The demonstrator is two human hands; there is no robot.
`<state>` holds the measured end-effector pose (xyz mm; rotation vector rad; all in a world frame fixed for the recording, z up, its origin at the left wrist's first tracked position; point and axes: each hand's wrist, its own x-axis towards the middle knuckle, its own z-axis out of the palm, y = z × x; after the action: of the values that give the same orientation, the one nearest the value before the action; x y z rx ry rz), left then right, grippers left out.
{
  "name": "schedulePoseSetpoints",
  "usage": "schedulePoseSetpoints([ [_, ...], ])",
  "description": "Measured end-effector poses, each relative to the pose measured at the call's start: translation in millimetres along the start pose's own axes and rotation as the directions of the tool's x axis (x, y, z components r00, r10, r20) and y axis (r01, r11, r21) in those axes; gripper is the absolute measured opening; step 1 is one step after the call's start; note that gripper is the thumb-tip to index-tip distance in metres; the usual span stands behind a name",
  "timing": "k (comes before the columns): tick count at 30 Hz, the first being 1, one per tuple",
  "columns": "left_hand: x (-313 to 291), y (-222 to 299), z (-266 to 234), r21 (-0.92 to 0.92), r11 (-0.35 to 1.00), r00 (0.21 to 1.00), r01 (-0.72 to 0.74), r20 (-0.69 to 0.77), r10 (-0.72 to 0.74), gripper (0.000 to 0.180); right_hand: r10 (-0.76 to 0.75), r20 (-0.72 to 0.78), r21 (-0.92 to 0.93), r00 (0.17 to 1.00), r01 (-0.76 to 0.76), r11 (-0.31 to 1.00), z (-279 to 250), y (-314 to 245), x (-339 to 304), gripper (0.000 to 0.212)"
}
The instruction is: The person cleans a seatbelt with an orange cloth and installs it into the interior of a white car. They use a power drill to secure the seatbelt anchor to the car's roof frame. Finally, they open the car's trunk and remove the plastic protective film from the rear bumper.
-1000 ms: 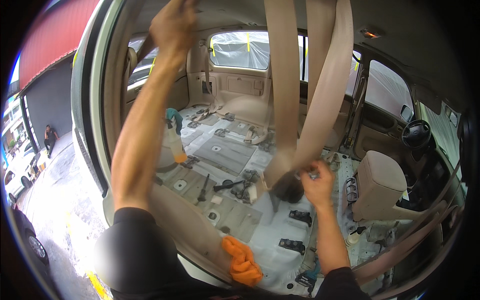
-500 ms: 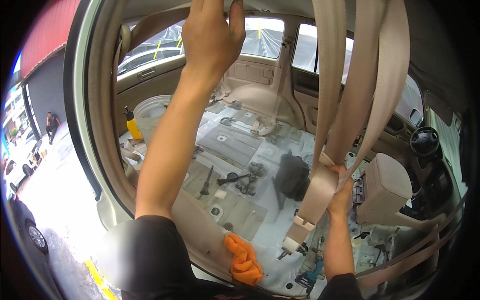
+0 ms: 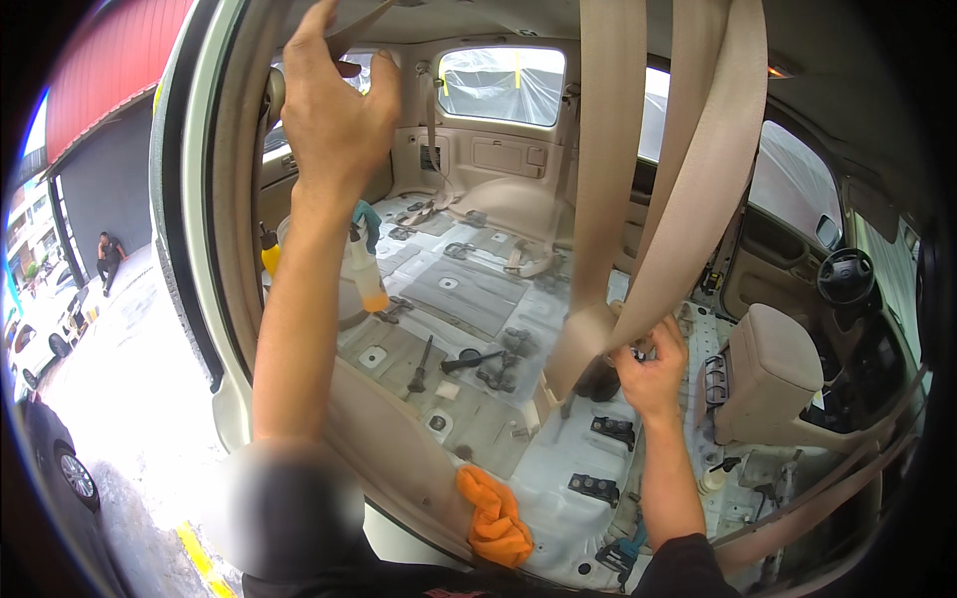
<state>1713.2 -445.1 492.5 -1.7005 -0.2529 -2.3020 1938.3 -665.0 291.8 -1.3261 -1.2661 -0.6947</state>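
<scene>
Broad beige seat belt webbing (image 3: pixel 608 149) hangs in long loops from above down to my right hand (image 3: pixel 653 369). Its fingers are closed at the gathered lower folds, and a small metallic piece shows between them. A folded end of the belt, with a light plastic piece (image 3: pixel 546 391), dangles to the left of that hand. Raised at the upper left, my left hand (image 3: pixel 339 110) has its thumb spread from its fingers, the tips partly cut off by the picture edge. Another beige belt strap (image 3: pixel 361 26) passes behind its fingers; whether they touch is unclear.
I lean into a stripped car interior. A spray bottle (image 3: pixel 365 269), black tools (image 3: pixel 421 364) and brackets (image 3: pixel 595 487) lie or stand on the bare floor. An orange cloth (image 3: pixel 495 518) drapes over the sill beside a teal power tool (image 3: pixel 620 554). A centre console (image 3: pixel 768 374) stands right.
My left hand has moved left and slightly down, beside the door frame. My right hand has turned and risen slightly leftward, carrying the belt loops left. Black brackets and the spray bottle have come into view.
</scene>
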Motion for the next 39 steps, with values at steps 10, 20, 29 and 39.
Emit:
schedulePoseSetpoints([
  [10, -51, 35, -14, -0.509, 0.809, 0.955, 0.295, 0.172, -0.240, 0.044, -0.071, 0.002, -0.023, 0.997, 0.071, 0.997, -9, -18, 4, 0.034],
  [20, -118, 117, -103, -0.755, 0.009, 0.728, 0.655, 0.629, -0.273, 0.022, 0.017, -0.036, 0.273, 0.999, -0.006, 0.962, -34, -8, -15, 0.057],
  [29, -91, 222, -159, -0.368, -0.599, 0.703, 0.711, 0.362, 0.613, 0.022, -0.005, 0.075, 0.125, 0.997, -0.005, 0.992, -26, -28, -11, 0.051],
  [39, -250, 163, -125, -0.250, 0.574, 0.545, 0.780, 0.722, -0.426, 0.058, 0.001, 0.244, 0.189, 0.970, -0.049, 0.981, -6, -34, -2, 0.042],
])
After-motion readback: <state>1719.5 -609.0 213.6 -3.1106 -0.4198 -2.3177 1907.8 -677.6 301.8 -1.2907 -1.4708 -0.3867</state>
